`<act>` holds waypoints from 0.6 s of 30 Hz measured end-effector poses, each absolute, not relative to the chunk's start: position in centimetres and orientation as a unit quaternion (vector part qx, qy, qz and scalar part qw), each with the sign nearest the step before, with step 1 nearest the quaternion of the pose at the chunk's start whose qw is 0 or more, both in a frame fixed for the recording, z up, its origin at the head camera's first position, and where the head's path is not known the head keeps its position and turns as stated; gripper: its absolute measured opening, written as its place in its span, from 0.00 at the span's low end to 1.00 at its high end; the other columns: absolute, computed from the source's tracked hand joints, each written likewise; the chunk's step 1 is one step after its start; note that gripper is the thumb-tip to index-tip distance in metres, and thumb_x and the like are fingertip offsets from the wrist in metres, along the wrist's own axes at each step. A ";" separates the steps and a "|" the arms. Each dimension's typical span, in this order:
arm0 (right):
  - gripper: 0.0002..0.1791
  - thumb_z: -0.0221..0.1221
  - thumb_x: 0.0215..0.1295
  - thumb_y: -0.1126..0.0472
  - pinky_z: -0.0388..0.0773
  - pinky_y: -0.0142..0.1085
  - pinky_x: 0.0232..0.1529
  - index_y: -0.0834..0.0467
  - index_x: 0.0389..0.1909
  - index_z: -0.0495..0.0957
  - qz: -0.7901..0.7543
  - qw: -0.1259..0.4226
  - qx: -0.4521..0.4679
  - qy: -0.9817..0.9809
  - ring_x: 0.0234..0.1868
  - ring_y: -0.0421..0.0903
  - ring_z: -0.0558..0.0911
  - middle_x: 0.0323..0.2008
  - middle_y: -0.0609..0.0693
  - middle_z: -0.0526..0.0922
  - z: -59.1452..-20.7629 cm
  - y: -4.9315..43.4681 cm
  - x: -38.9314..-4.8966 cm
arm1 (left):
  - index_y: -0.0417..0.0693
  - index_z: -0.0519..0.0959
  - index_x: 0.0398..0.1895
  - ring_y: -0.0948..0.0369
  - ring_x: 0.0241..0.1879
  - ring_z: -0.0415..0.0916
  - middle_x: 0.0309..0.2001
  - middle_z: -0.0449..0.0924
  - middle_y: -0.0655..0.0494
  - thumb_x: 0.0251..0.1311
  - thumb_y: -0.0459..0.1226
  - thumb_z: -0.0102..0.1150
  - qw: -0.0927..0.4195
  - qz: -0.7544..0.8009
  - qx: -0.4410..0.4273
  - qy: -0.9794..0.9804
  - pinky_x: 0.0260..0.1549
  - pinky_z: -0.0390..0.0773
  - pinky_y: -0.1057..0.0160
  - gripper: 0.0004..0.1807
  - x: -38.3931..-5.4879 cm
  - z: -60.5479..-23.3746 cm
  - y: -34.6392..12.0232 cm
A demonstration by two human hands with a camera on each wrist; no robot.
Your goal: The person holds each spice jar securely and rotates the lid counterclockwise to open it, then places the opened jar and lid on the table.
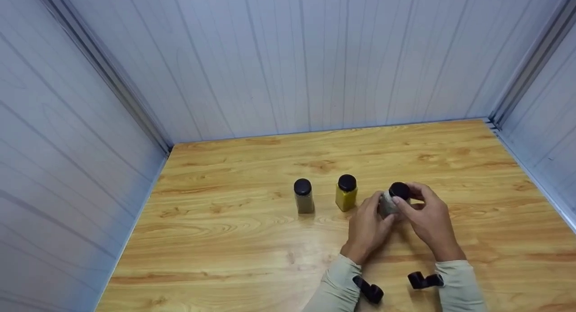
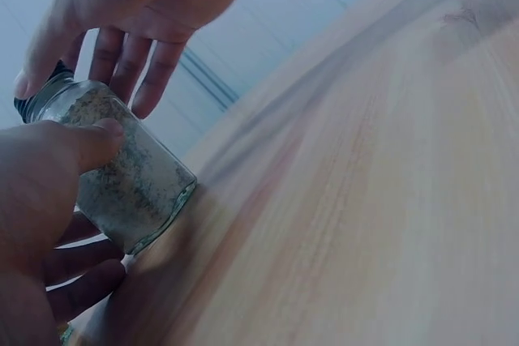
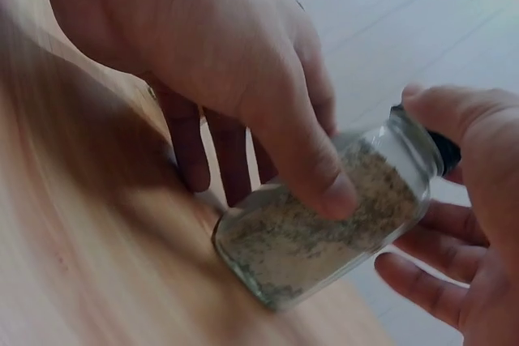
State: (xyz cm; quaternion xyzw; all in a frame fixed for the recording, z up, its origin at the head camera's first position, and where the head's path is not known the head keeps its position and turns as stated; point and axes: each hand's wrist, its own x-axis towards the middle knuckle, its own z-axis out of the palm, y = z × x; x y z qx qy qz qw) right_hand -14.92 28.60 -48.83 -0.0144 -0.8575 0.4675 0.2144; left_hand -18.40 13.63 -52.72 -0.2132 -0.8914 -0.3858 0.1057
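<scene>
A clear glass spice jar [image 2: 134, 180] holds a pale, speckled seasoning and has a black lid [image 1: 399, 190]. My left hand [image 1: 366, 226] grips the jar's body, with its thumb laid along the glass. At the top, my right hand [image 1: 429, 217] pinches the lid between thumb and fingers. Seen from the right wrist, the jar [image 3: 324, 232] leans in the frame, its base close over the wooden surface. Just left of the left hand stands a jar of yellow powder [image 1: 346, 199] with a black cap. Further left is a jar of greyish-brown contents [image 1: 305, 204], also black-capped.
The wood-grain table [image 1: 216, 253] meets a pale panelled wall [image 1: 279, 64] at the back. More panels rise on the left and right sides. Black wrist mounts [image 1: 369, 289] jut inward from both sleeves.
</scene>
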 end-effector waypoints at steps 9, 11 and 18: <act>0.27 0.63 0.69 0.50 0.75 0.23 0.44 0.58 0.65 0.76 0.478 0.203 -0.016 -0.854 0.53 0.38 0.76 0.55 0.53 0.80 -49.7 29.5 -14.9 | 0.54 0.72 0.67 0.68 0.57 0.74 0.57 0.79 0.59 0.61 0.46 0.69 0.077 -0.429 -0.230 -0.870 0.56 0.71 0.69 0.31 -18.8 -52.9 13.4; 0.28 0.63 0.69 0.50 0.75 0.23 0.45 0.57 0.66 0.75 0.481 0.197 -0.017 -0.854 0.53 0.35 0.75 0.57 0.53 0.79 -49.7 29.6 -14.9 | 0.53 0.72 0.67 0.68 0.56 0.74 0.57 0.79 0.59 0.61 0.45 0.70 0.075 -0.429 -0.231 -0.870 0.56 0.72 0.69 0.31 -18.8 -52.9 13.4; 0.27 0.64 0.68 0.51 0.75 0.23 0.45 0.59 0.64 0.75 0.515 0.194 -0.020 -0.835 0.53 0.35 0.76 0.54 0.53 0.80 -49.9 29.6 -14.9 | 0.51 0.73 0.66 0.67 0.55 0.74 0.56 0.79 0.59 0.60 0.46 0.70 0.075 -0.432 -0.235 -0.868 0.54 0.73 0.69 0.31 -18.9 -52.9 13.3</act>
